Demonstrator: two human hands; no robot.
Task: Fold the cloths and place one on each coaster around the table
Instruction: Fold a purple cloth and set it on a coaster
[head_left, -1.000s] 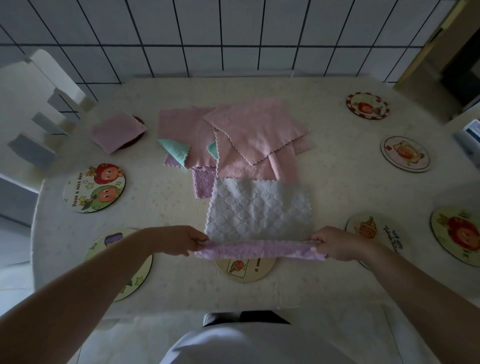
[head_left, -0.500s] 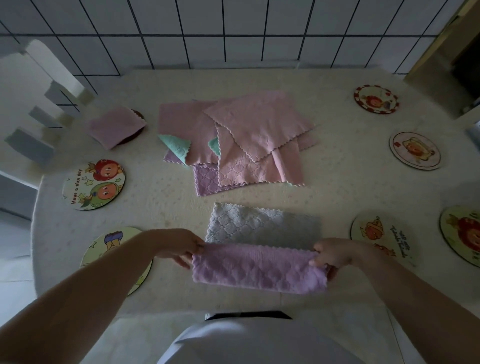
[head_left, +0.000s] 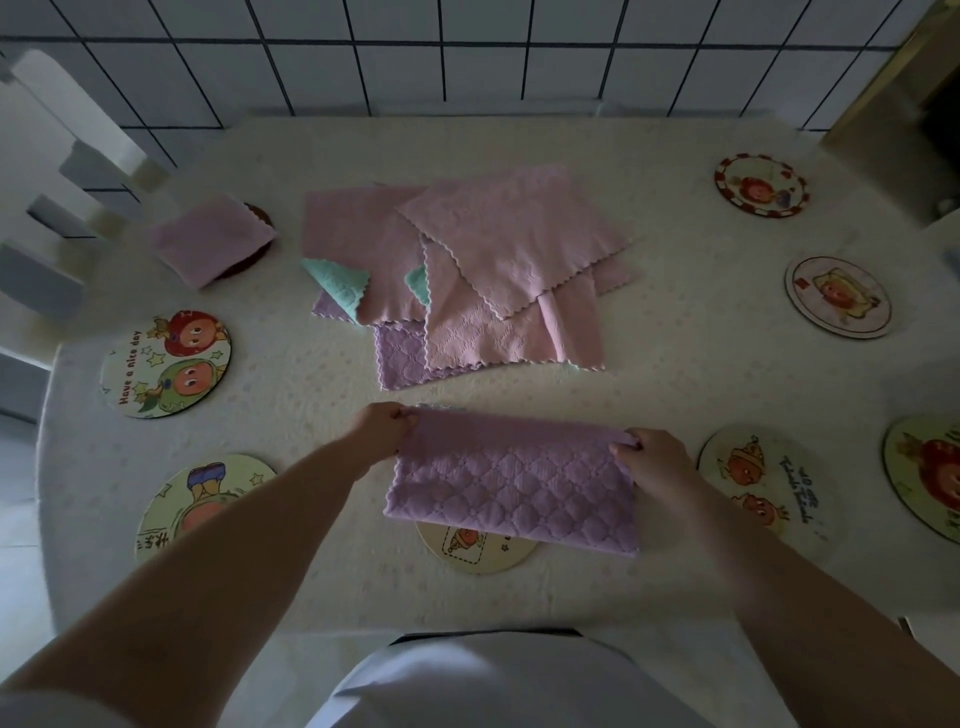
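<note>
I have the purple cloth (head_left: 511, 488) doubled over on the table (head_left: 675, 374), lying between my two hands, its near edge draped over the coaster (head_left: 475, 551) just below them. My left hand (head_left: 382, 428) pinches the far left corner, fingers curled round the hem; my right hand (head_left: 647, 457) pinches the far right corner the same way. Both sit at the far edge of the fold, the cloth stretched flat across the gap.

As I judge it, the step in hand is finishing this first fold. To do it well I want the upper layer's far edge laid square on the layer beneath; a sliver of pale scalloped hem shows just beyond my left hand, so that corner may want a small nudge. Keeping even tension between both pinches should stop the quilted fabric from bunching. Then I would let go, smooth it flat, and bring one short end over to the other, so the packet is small enough to sit on the coaster under it.

Beyond my hands lies the heap of unfolded cloths (head_left: 467, 275), and out past my left hand a folded pink cloth (head_left: 210, 239) already covers a dark coaster. Bare coasters lie outside either hand
</note>
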